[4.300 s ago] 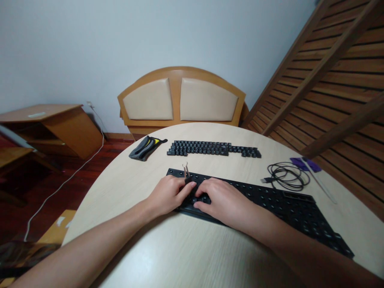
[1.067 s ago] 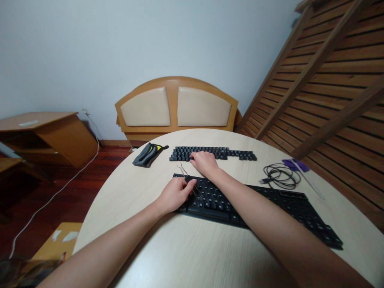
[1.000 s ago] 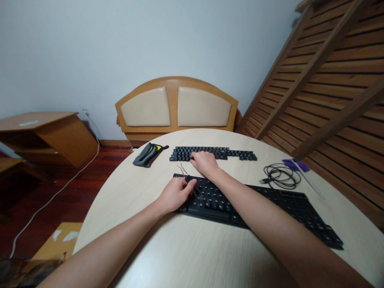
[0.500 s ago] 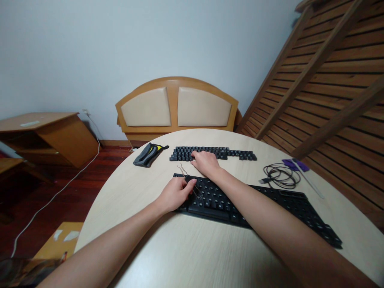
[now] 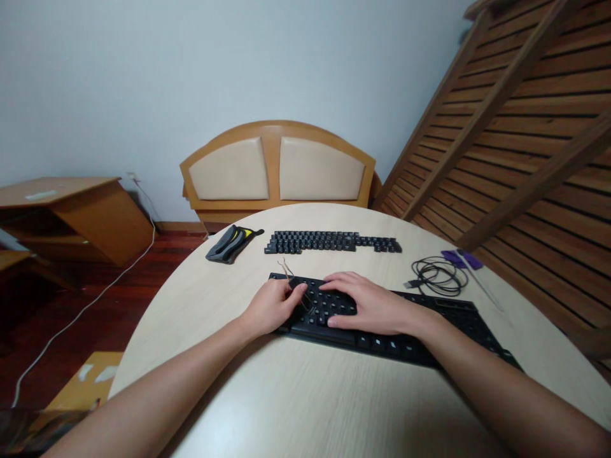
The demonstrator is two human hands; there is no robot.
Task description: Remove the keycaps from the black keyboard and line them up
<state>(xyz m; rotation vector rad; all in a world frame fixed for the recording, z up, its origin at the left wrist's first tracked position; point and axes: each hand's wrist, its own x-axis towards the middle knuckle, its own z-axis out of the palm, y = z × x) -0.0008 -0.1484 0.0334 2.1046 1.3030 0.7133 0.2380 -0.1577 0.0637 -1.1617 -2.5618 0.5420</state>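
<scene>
Currently, the left hand (image 5: 273,306) holds 1 wire tool (image 5: 295,282) over 1 keyboard (image 5: 377,343).

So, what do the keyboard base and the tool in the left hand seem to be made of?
Keyboard base: probably plastic, low-sheen, by its even black look. Tool: likely metal wire, slightly shiny, by its thin, pale ends; its dark middle could be plastic.

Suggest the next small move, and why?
Perhaps the left hand could press its thin wire puller onto the black plastic keyboard: the right hand is spread over it, the puller angles down there, and black square keycaps lie lined up beyond.
</scene>
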